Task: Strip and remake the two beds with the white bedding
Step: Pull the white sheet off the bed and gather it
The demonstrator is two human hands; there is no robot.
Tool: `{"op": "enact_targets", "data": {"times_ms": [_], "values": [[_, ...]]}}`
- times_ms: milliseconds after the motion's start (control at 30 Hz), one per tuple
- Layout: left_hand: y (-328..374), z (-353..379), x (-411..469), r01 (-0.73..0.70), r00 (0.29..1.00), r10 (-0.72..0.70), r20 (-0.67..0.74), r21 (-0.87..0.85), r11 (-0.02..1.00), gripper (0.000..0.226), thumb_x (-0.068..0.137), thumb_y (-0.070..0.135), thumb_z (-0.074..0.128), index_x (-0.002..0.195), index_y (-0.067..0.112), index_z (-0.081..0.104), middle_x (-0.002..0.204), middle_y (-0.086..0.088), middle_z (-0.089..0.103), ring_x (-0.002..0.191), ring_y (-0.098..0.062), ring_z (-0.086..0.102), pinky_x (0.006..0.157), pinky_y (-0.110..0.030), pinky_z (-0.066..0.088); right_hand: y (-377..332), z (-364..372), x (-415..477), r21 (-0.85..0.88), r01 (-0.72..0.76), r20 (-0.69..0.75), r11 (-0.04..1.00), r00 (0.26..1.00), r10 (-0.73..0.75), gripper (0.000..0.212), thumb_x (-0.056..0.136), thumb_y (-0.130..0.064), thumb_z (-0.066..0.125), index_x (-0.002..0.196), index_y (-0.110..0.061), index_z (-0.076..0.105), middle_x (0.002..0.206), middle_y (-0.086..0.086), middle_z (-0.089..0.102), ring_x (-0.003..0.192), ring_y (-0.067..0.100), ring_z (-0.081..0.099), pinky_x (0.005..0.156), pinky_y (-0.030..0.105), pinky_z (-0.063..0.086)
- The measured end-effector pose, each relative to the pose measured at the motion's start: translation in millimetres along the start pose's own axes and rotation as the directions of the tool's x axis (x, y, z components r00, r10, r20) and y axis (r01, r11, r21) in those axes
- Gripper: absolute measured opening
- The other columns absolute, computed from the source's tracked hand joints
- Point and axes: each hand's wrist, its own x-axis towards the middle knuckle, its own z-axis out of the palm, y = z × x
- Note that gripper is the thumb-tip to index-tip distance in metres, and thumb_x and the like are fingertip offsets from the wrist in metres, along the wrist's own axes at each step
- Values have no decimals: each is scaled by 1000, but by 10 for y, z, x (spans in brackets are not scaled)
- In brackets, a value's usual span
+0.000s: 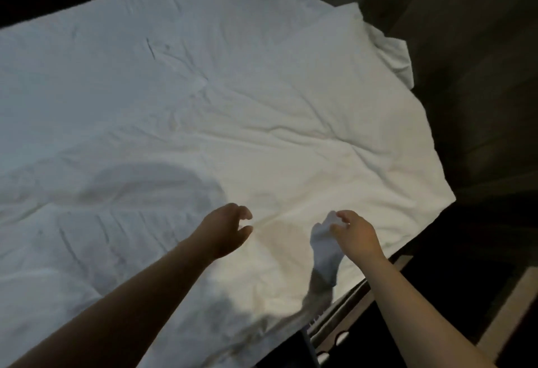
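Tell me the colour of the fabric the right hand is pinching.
Plain white fabric, shaded greyish, pinched by the right hand; head view.

The duvet [233, 91] is plain white, bluish in shade on the left, creamy on the right. The cloth [324, 246] is greyish white. The floor [465, 236] is near black.

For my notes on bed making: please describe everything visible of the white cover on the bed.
The white cover looks like soft padded cloth, creased all over. It lies spread across the bed, with a crumpled corner at the far right. Near the front edge the right hand pinches a small fold and lifts it into a peak. The left hand is beside it; contact is unclear.
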Motion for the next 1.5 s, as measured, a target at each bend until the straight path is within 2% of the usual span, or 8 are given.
{"op": "enact_targets", "data": {"times_ms": [200, 400, 500, 600, 833, 1067, 1300, 1500], "values": [[854, -91, 820, -207, 978, 208, 9, 126, 970, 38, 94, 34, 55, 129, 20, 54, 131, 1, 53, 119, -14, 51, 100, -22, 37, 378, -622, 565, 94, -4, -175, 996, 984, 21, 49, 87, -25, 63, 132, -13, 48, 136, 15, 44, 122, 31, 48, 93, 31, 42], [1693, -153, 1798, -520, 852, 512, 112, 295, 801, 61, 87, 33, 64, 141, 12, 44, 151, -18, 33, 138, -34, 34, 113, -43, 32, 611, -1207, 1180, -2, 27, -343, 1000, 939, -26, 113, 74, -62, 69, 152, -25, -3, 160, 7, -9, 147, 28, -11, 119, 52, 7], [1978, -173, 2268, -643, 716, 697, 44, 432, 633, 68, 82, 46, 54, 140, 16, 35, 148, -24, 35, 133, -46, 37, 103, -60, 38, 735, -1545, 1541, -12, -69, -236, 998, 970, 65, 117, 65, -77, 64, 152, -23, 7, 158, 9, 20, 146, 29, 16, 116, 51, 7], [2259, -204, 2654, -650, 635, 772, 42, 570, 503, 89, 74, 52, 69, 146, 19, 28, 156, -18, 21, 142, -44, 20, 106, -68, 25, 921, -1649, 1645, 136, -176, -50, 975, 982, 184, 82, 69, -76, 59, 123, -14, 55, 124, 8, 62, 112, 28, 58, 97, 37, 45], [2681, -193, 3277, -462, 827, 535, 173, 751, 471, 113, 69, 77, 57, 153, 24, 3, 161, -8, 2, 147, -36, -3, 110, -64, -8, 1076, -1409, 1879, 107, -176, -89, 979, 979, 186, 113, 63, -85, 50, 151, -25, 15, 157, 6, 18, 143, 30, 23, 114, 46, 29], [2831, -134, 3514, -480, 840, 457, 292, 791, 378, 118, 59, 89, 50, 151, 25, 13, 158, -3, 21, 147, -29, 6, 108, -65, -12, 1236, -1441, 2128, 97, -183, 188, 978, 969, 163, 112, 64, -83, 54, 152, -31, 8, 157, 2, 26, 145, 31, 20, 119, 51, 11], [2881, -19, 3530, -476, 852, 438, 285, 771, 423, 95, 64, 92, 34, 130, 26, 48, 128, -3, 59, 131, -27, 44, 113, -60, -10, 1218, -1362, 2096, 238, -245, 209, 940, 958, 197, 108, 57, -81, 64, 141, -17, 42, 143, 6, 48, 127, 26, 48, 106, 38, 40], [2837, -63, 3412, -475, 822, 529, 213, 768, 429, 83, 66, 90, 34, 105, 21, 59, 107, -5, 66, 105, -26, 60, 106, -43, 24, 1123, -1410, 1772, 331, -241, 50, 912, 970, 238, 98, 55, -81, 64, 122, -10, 59, 118, 5, 64, 112, 25, 59, 87, 29, 45]]}}
